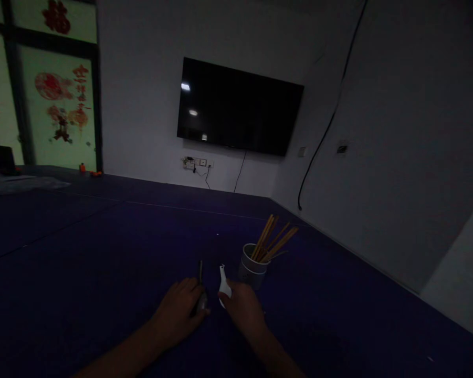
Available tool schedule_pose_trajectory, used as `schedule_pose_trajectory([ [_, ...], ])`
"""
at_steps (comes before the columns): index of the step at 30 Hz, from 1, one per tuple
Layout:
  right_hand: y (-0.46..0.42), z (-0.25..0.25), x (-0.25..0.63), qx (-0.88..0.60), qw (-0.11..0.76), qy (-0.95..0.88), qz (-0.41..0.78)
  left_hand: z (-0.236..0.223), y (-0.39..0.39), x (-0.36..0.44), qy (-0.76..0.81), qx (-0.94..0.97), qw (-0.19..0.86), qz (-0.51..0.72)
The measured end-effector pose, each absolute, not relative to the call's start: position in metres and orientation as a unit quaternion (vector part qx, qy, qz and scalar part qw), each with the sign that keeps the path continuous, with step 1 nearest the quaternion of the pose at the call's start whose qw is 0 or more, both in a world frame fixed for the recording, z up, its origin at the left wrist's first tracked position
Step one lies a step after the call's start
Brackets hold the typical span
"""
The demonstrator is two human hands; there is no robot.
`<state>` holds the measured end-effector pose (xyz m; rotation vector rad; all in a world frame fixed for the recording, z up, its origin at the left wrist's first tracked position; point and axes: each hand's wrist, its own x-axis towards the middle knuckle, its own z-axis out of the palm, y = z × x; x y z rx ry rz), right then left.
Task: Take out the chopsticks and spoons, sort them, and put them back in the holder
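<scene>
My left hand [181, 304] is low in the middle of the view, its fingers and thumb closed around a dark, slightly shiny metal spoon [202, 301]. That spoon's thin handle points away from me, and the hand covers part of it. Just to the right, my right hand [244, 307] grips a white soup spoon [224, 287] by the side of its bowl, with the short handle pointing away. Close beyond my right hand stands a grey cylindrical holder [253, 270]. Several wooden chopsticks [273, 241] lean out of it toward the right.
Both hands are over a dark blue-purple surface [102, 252] with seams. A black television [240, 107] hangs on the far wall above sockets and cables. Small orange items [82, 168] and a pale plastic sheet [19, 184] lie at the far left. A black cable [323, 142] hangs down the right wall.
</scene>
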<state>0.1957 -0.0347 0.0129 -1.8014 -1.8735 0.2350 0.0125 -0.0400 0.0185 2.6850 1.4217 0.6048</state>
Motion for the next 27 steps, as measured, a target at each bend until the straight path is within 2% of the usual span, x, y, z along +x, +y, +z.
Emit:
schedule_pose_trajectory([
  [8, -0.031, 0.009, 0.191, -0.619, 0.284, -0.712, 0.171, 0.023, -0.042, 0.014, 0.468, 0.868, 0.016, 0.166],
  [15, -0.035, 0.017, 0.191, -0.599, 0.3, -0.726, 0.154, 0.023, -0.041, 0.013, 0.468, 0.862, -0.007, 0.194],
  [20, -0.038, 0.021, 0.192, -0.572, 0.389, -0.707, 0.146, 0.025, -0.043, 0.012, 0.426, 0.874, -0.021, 0.232],
  [27, -0.043, 0.035, 0.188, -0.496, 0.526, -0.663, 0.193, 0.029, -0.049, 0.012, 0.285, 0.925, -0.057, 0.245],
])
